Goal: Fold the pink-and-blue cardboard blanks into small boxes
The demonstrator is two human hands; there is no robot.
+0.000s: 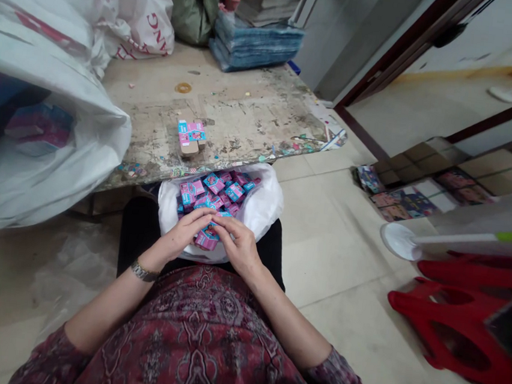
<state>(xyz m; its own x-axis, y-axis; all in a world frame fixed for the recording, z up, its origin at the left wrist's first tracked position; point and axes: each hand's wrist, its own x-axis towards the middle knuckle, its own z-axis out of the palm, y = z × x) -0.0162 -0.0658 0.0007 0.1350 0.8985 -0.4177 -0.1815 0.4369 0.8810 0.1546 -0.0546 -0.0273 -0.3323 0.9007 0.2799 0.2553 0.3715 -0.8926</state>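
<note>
In front of my lap, a small pink and blue cardboard box (207, 238) is between my two hands. My left hand (189, 229) has its fingers bent over the box's upper left side. From the other side, my right hand (238, 243) pinches near the box's top, and the fingertips of both hands meet. Below them a white plastic bag (270, 198) lies on my lap with its mouth wide, holding many similar small boxes (214, 182). Another pink and blue carton (191, 136) lies on the table near its front edge; brown card shows on it.
A stained wooden table (255, 110) stands ahead. On it are a blue stack (256, 44), a tape ring (183, 88) and a lettered white bag (137, 11). A large white sack (82, 157) bulges at left. Red stools (451, 331) and cardboard boxes (444, 159) are at right.
</note>
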